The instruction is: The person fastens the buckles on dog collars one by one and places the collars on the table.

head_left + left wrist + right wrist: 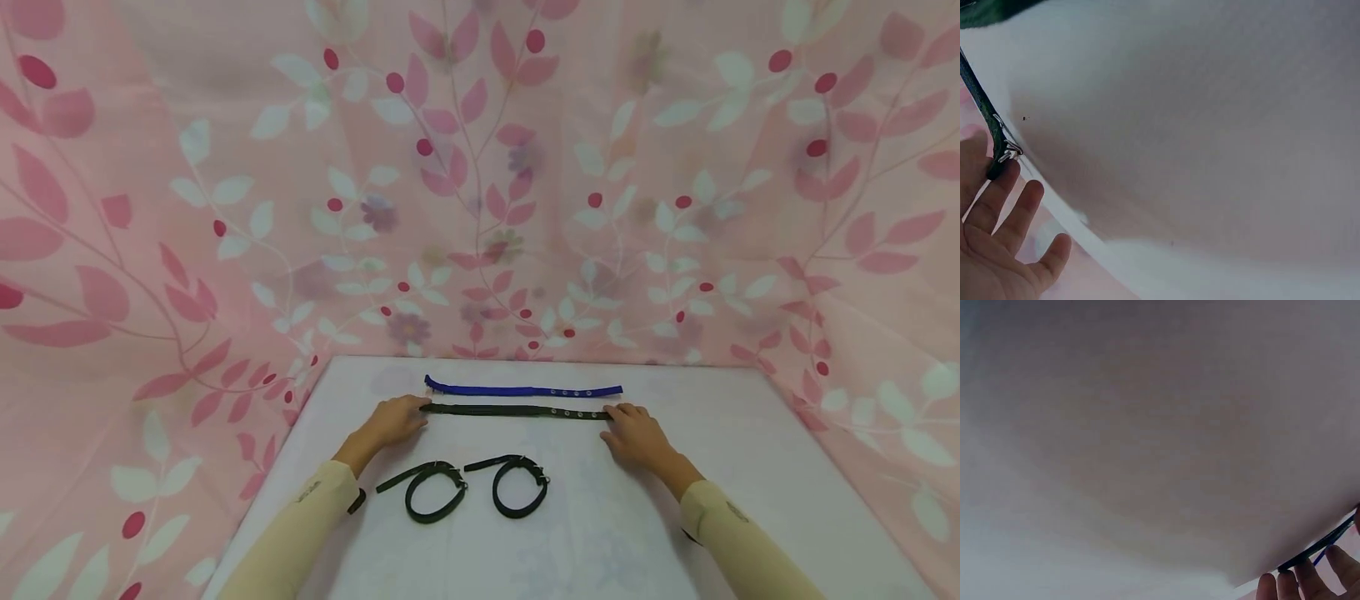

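A dark green collar (487, 410) lies stretched straight across the white table, with a row of eyelets towards its right end. My left hand (397, 419) touches its buckle end; in the left wrist view, the fingertips (1010, 170) are right by the metal buckle (1010, 150), and the fingers look fairly straight. At the collar's other end is my right hand (637, 435), its extended fingers (1310, 581) touching the strap in the right wrist view. Just behind lies a blue collar (495, 391), also straight and roughly parallel, its left tip bent upward.
Nearer to me are two dark buckled collars, a left one (435, 493) and a right one (520, 487), each fastened into a loop with a loose tail pointing left. Pink floral cloth (480, 208) hangs behind and beside the white table (637, 533).
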Demonstrator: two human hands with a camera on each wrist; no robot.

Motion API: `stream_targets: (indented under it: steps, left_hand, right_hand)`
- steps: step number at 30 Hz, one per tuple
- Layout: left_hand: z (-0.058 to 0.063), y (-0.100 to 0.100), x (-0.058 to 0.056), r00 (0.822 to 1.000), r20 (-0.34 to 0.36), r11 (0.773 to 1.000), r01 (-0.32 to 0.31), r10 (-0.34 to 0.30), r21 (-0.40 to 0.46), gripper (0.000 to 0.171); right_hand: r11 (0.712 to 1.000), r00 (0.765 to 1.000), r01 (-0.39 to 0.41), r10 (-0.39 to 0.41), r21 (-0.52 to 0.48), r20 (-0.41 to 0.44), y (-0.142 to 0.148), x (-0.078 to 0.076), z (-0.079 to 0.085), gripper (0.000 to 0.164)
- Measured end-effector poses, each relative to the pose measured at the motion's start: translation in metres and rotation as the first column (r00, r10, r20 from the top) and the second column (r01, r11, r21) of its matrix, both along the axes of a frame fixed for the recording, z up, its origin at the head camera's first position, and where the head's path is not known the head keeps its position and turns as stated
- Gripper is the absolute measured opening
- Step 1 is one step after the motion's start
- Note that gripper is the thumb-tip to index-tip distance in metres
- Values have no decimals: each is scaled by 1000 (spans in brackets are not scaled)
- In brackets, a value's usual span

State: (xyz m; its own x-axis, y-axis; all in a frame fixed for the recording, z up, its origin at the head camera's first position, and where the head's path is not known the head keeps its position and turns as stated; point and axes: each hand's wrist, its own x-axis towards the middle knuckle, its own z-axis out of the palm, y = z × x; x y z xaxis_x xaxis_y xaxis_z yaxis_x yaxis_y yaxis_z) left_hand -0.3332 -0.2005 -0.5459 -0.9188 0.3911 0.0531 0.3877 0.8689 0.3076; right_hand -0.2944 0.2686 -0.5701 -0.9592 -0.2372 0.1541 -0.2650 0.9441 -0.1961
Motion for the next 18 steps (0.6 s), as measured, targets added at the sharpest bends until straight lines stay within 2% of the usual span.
stream_targets:
  steps: [3,6,12,14,18]
  left_hand:
    - [1,-2,-2,998,27,997,-64,63,36,31]
    - [1,-2,-2,994,52,992,-103,99,80,24]
    - [0,-3,0,990,82,985,-124,114,122,18]
    - [0,-3,2,987,90,980,-143,131,139,17]
    - [6,-4,6,986,95,969,-156,140,191,15]
  right_hand:
    - [1000,1000,-9,9,-13,-12,-2,-2,3,38]
    - [1000,1000,-15,15,-20,-7,-2,-3,7,26]
    - [996,995,-18,26,-86,94,-6,1,13,12]
    - [992,991,-1,19,-125,135,-7,3,13,9]
    - [970,986,41,-1,-239,166,-4,5,12,7]
